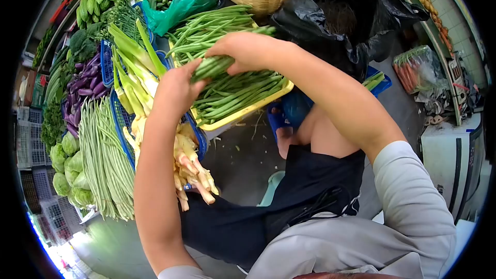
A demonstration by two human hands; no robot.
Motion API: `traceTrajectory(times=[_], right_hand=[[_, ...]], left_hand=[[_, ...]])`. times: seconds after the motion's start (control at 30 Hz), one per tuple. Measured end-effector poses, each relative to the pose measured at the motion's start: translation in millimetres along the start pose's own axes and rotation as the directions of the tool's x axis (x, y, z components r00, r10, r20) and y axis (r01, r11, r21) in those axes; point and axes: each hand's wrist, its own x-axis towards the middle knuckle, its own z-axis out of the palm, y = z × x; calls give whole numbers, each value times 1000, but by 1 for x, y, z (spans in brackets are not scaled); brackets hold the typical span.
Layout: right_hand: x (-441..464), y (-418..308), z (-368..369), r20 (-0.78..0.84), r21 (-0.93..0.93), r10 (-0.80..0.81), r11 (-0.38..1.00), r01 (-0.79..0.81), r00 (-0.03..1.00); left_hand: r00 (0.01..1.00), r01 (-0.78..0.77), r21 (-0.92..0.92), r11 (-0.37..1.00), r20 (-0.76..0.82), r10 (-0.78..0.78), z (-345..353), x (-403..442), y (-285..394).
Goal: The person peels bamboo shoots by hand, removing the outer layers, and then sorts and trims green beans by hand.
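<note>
A bunch of green beans (213, 68) is gripped between my two hands, over a yellow tray (247, 117). My left hand (180, 87) closes on the near left end of the bunch, its fingertips partly hidden by the beans. From above, my right hand (242, 51) wraps its fingers round the other side. Loose green beans (240, 93) fill the front of the tray, lying roughly side by side. Another heap of beans (217, 23) lies behind my hands at the back of the tray.
Pale ginger-like stalks (194, 168) stick out of a blue basket by my left forearm. Long beans (103, 160), eggplants (85, 85) and cabbages (72, 170) lie further left. A wicker basket (258, 0) with eggs and a black plastic bag (330, 46) stand at the back.
</note>
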Motion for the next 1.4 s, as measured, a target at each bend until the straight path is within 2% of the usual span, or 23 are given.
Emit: traceTrajectory(times=[0.03, 0.07, 0.1, 0.2, 0.33, 0.37, 0.43, 0.5, 0.53, 0.57, 0.6, 0.63, 0.7, 0.83, 0.9, 0.93, 0.97, 1.03, 1.1, 1.17, 1.23, 1.3, 1.4], right_hand=[[-2, -5, -1, 73, 27, 30, 999, -32, 997], [-11, -9, 4, 4, 1, -26, 1000, 26, 1000], [-17, -16, 7, 26, -32, -11, 999, 12, 1000], [-36, -31, 21, -7, -99, -28, 995, 27, 1000], [-34, -33, 13, 27, -76, -27, 997, 29, 999], [-33, -32, 2, 67, -37, -30, 999, 32, 997], [-28, -34, -23, 138, 216, -23, 976, -7, 990], [-19, -15, -17, -139, 312, 48, 950, -3, 989], [-6, 0, -5, -308, 400, 177, 916, -42, 935], [5, 7, -5, -442, 257, 144, 966, -29, 885], [16, 19, -1, -472, 155, 128, 986, -60, 872], [27, 33, 8, -464, 160, 133, 985, -64, 876], [44, 52, 24, -518, 11, 184, 978, -209, 836], [52, 44, 29, -519, -67, 254, 940, -335, 817], [58, 41, 31, -508, -119, 345, 879, -462, 789], [64, 42, 28, -414, -84, 467, 835, -543, 782], [67, 42, 27, -412, -81, 465, 838, -540, 784], [66, 38, 28, -353, -76, 573, 770, -633, 740], [63, 39, 26, -328, -78, 579, 771, -632, 746], [60, 48, 24, -321, -184, 413, 856, -484, 852], [43, 29, 12, -421, -148, 255, 927, -344, 870], [35, 24, 3, -378, -141, 199, 953, -268, 904], [17, 15, -12, -361, -162, 85, 975, -152, 929]], left_hand=[[1000, 0, 2, 1000, -10, 0, -3, -5, 5], [996, 27, 18, 999, 90, -29, -6, -11, 13], [982, 52, 38, 998, 178, -58, -10, -15, 21], [985, -97, 203, 974, 161, 65, 0, -36, 39], [991, -105, 339, 935, 113, 70, 22, -47, 42], [990, -115, 332, 936, 118, 80, 25, -45, 36], [989, -113, 332, 936, 124, 76, 22, -43, 33], [984, -132, 348, 928, 156, 81, 21, -41, 35], [985, -133, 357, 924, 150, 84, 21, -40, 35], [985, -130, 353, 926, 156, 79, 21, -39, 35], [986, -132, 323, 937, 142, 89, 20, -40, 35], [987, -133, 290, 948, 125, 100, 19, -41, 34], [989, -135, 266, 955, 87, 116, 22, -45, 33], [993, -108, 242, 964, 81, 91, 18, -47, 36], [990, -122, 229, 966, 93, 103, 15, -53, 37], [988, -144, 229, 963, 82, 128, 19, -54, 32], [989, -139, 231, 963, 83, 123, 22, -55, 30], [988, -153, 240, 959, 24, 152, 29, -57, 25], [983, -171, 265, 949, -14, 181, 35, -58, 23], [983, -162, 290, 943, -30, 179, 38, -57, 25], [984, -150, 324, 934, -39, 172, 35, -55, 29], [996, -93, 361, 928, 23, 91, 31, -52, 31], [996, -64, 378, 924, -31, 82, 30, -50, 31]])
